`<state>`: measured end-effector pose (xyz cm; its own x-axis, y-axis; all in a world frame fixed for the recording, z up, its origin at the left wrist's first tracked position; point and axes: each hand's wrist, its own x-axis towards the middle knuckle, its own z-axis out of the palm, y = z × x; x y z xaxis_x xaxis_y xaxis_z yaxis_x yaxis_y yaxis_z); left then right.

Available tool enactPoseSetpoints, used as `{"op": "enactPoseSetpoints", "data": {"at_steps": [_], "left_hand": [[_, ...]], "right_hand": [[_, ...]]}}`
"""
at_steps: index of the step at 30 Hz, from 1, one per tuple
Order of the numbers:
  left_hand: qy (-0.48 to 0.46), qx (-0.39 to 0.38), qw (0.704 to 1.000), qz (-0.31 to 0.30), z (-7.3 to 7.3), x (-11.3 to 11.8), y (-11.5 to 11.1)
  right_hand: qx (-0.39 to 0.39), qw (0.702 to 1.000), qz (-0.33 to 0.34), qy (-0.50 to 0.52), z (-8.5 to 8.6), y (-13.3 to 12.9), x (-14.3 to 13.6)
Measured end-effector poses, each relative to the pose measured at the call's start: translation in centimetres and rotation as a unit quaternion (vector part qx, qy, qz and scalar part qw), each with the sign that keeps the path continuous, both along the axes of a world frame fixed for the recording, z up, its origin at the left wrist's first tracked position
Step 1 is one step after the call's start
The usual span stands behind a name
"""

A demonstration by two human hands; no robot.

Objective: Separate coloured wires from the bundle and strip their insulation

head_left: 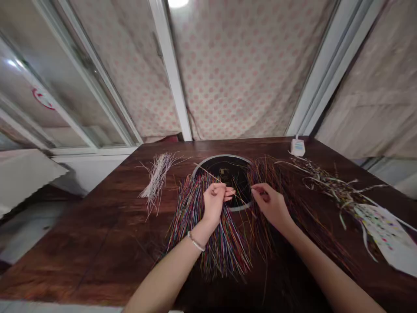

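Note:
My left hand (215, 199) is over a large bundle of multicoloured thin wires (195, 204), its thumb and index finger pinched on a thin pale wire (208, 172) that sticks out to the upper left. To the right, my right hand (272, 204) has thumb and index finger pressed together; whatever lies between them is too fine to make out. Beside and under that hand spreads a second bundle of reddish-brown thin wires (265, 174). Between the hands lies a round black tray (239, 167) with a pale rim, partly covered by both bundles.
On the dark wooden table (107, 226), a bunch of white thin wires (157, 176) lies at the left. Decorated strands (332, 182) and a white sheet with coloured dots (387, 234) are at the right. A small white box (297, 147) stands at the back edge, before curtained windows.

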<state>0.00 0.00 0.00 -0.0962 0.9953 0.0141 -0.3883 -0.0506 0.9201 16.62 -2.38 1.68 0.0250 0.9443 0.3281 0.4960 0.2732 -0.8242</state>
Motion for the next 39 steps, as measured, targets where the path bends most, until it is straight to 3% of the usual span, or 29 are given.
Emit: {"op": "enactPoseSetpoints", "data": {"at_steps": [4,12,15,18,21,23,26,30,36,39], "left_hand": [[-0.024,0.004,0.998,0.058,0.3,-0.2,-0.1],[-0.048,0.005,0.995,0.084,-0.2,-0.4,0.4],[-0.051,0.003,0.996,0.069,-0.2,-0.3,0.4],[-0.042,0.001,0.999,0.034,0.0,-0.2,0.2],[-0.043,0.001,0.999,0.005,0.0,-0.1,0.1],[-0.049,0.003,0.999,-0.008,0.0,-0.1,0.0],[-0.062,0.008,0.998,-0.026,0.0,-0.2,0.0],[-0.085,0.011,0.995,-0.047,-0.1,-0.3,0.0],[-0.097,0.011,0.994,-0.047,-0.1,-0.4,0.1],[-0.093,0.012,0.995,-0.037,0.0,-0.4,0.0]], "right_hand": [[0.004,0.996,0.09,0.022,0.2,-0.9,-0.6],[0.127,0.99,0.006,-0.068,-0.9,0.0,0.0],[0.067,0.997,-0.008,-0.046,-1.0,0.2,0.4],[-0.083,0.995,0.032,0.04,-0.8,0.4,0.6],[-0.262,0.937,0.16,0.169,-0.5,0.4,0.9],[-0.329,0.886,0.221,0.243,-0.3,0.4,1.1],[-0.356,0.843,0.253,0.314,-0.3,0.4,1.3],[-0.374,0.82,0.259,0.349,-0.5,0.6,1.3],[-0.365,0.827,0.264,0.337,-0.3,0.3,1.2],[-0.335,0.854,0.256,0.305,0.1,0.1,1.1]]}}
